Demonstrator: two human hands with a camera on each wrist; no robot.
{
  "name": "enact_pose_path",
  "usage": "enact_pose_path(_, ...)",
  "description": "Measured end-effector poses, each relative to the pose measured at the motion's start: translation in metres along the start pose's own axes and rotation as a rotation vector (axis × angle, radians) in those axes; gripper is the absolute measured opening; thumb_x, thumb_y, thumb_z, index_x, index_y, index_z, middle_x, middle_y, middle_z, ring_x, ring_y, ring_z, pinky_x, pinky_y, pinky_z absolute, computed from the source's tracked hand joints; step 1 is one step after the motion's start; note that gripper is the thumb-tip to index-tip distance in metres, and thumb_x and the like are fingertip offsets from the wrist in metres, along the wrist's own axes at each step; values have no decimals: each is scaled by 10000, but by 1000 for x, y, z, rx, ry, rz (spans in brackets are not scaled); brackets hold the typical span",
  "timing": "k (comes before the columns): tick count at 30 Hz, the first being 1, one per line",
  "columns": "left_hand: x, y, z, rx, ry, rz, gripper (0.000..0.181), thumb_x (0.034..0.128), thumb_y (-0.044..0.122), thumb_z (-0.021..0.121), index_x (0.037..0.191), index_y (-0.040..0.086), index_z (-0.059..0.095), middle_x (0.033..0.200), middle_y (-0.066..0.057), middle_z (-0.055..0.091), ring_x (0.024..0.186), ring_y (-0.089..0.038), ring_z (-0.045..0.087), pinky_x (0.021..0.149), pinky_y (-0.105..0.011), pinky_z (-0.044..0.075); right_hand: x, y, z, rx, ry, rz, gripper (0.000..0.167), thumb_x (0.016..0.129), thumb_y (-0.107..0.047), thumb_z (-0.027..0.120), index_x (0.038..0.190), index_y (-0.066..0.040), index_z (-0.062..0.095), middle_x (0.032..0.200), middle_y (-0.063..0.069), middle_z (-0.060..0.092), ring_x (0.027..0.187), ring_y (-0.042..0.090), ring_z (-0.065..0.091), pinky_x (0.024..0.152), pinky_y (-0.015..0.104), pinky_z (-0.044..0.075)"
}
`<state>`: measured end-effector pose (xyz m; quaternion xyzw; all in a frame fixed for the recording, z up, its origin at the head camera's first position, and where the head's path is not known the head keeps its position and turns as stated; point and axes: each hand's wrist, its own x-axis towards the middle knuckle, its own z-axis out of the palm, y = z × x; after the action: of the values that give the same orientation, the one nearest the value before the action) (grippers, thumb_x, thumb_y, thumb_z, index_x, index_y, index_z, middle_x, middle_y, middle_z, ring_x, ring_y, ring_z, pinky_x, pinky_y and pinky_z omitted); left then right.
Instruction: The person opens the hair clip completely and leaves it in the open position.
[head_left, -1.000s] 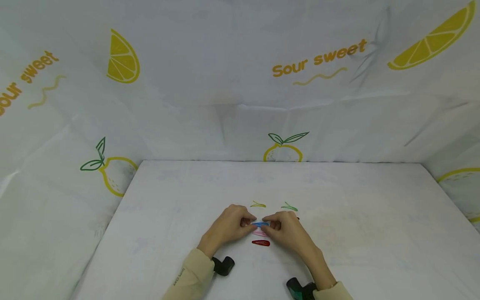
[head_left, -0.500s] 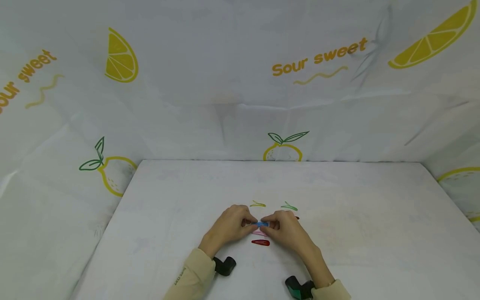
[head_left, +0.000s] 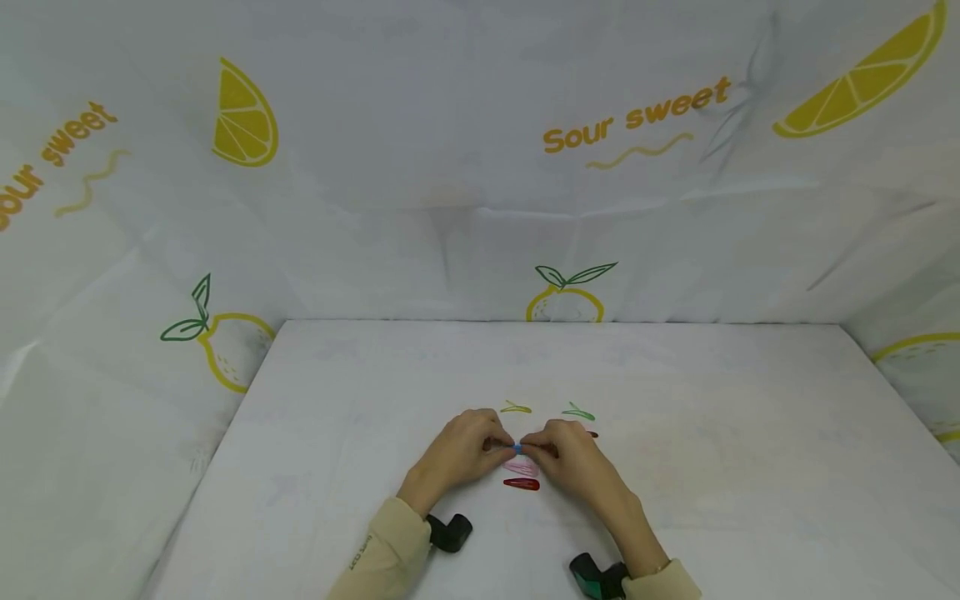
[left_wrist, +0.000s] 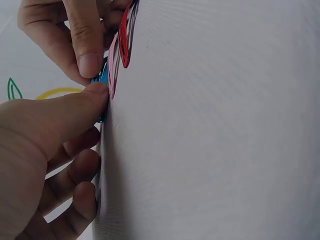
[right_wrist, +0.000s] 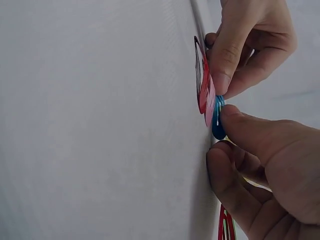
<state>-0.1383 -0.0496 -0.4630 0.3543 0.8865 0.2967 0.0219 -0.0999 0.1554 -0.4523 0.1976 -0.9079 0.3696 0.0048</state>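
A blue snap hair clip (head_left: 517, 449) lies crosswise between the fingertips of both hands. My left hand (head_left: 463, 447) pinches its left end with thumb and forefinger. The other end is pinched by my right hand (head_left: 576, 460), and most of the clip is hidden behind the fingers. Just nearer to me lie a pink hair clip (head_left: 522, 468) and a red hair clip (head_left: 521, 484), stacked in a column with the blue one. In the right wrist view, the blue clip (right_wrist: 218, 120) shows close beside the pink clip (right_wrist: 210, 107).
Beyond the hands sit a yellow hair clip (head_left: 516, 408) and a green hair clip (head_left: 578, 412), both spread apart. A dark red clip (head_left: 593, 434) is partly hidden by my right hand. The white table (head_left: 712, 467) meets a lemon-print cloth (head_left: 420, 250).
The fingertips of both hands have drawn closer together over the blue hair clip, so less of it shows. The other clips have stayed in place.
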Motion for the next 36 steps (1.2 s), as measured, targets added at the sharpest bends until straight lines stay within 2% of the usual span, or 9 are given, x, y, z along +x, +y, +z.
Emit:
enact_pose_path(4, -1, -1, 1, 16, 11, 20, 96, 899, 185, 794, 959, 122, 836, 858, 23, 732, 728, -14, 569, 658, -131, 431, 0, 0, 1, -3, 1, -24, 107, 896, -51, 757, 970, -68, 832, 701, -43, 666, 636, -39, 413, 568, 165, 388)
enact_pose_path(8, -2, -1, 1, 25, 10, 32, 110, 890, 182, 801, 967, 111, 836, 856, 15, 723, 726, -32, 567, 662, -143, 431, 0, 0, 0, 0, -24, -26, 110, 891, -66, 769, 983, -62, 829, 684, -55, 638, 626, -36, 413, 562, 164, 390)
enact_pose_path(15, -1, 1, 0, 27, -11, 20, 124, 891, 185, 802, 985, 111, 834, 874, 16, 721, 744, -36, 579, 672, -146, 437, 1, 0, 0, -13, -42, 11, 117, 905, -61, 751, 990, -69, 830, 693, -59, 613, 651, -17, 402, 572, 171, 379)
enact_pose_path(20, 0, 2, 1, 30, -16, -4, 125, 915, 202, 777, 992, 118, 830, 896, 25, 740, 758, -22, 599, 673, -138, 453, 1, -2, 0, -39, -27, -3, 110, 910, -52, 740, 979, -68, 823, 711, -49, 617, 667, -17, 408, 577, 166, 387)
enact_pose_path(28, 0, 3, -3, -59, 26, 4, 144, 933, 183, 755, 1023, 90, 820, 951, -1, 807, 844, -62, 716, 743, -152, 530, 1, -5, 0, -95, 30, 22, 128, 888, -82, 769, 1006, -69, 819, 731, -42, 677, 650, -18, 416, 574, 163, 379)
enact_pose_path(32, 0, 5, -5, -121, 20, -7, 178, 931, 179, 759, 1067, 78, 812, 955, -12, 810, 795, -14, 695, 718, -129, 522, 0, -4, 0, -96, 59, -10, 144, 883, -72, 774, 1018, -57, 819, 773, -6, 749, 643, -29, 426, 562, 158, 375)
enact_pose_path(36, 0, 7, -7, -136, 28, 12, 206, 925, 186, 764, 1098, 82, 807, 963, -12, 810, 752, 15, 646, 680, -112, 492, -1, -3, -1, -32, 72, -51, 140, 897, -67, 763, 1024, -68, 819, 854, 9, 791, 686, -42, 520, 604, 155, 452)
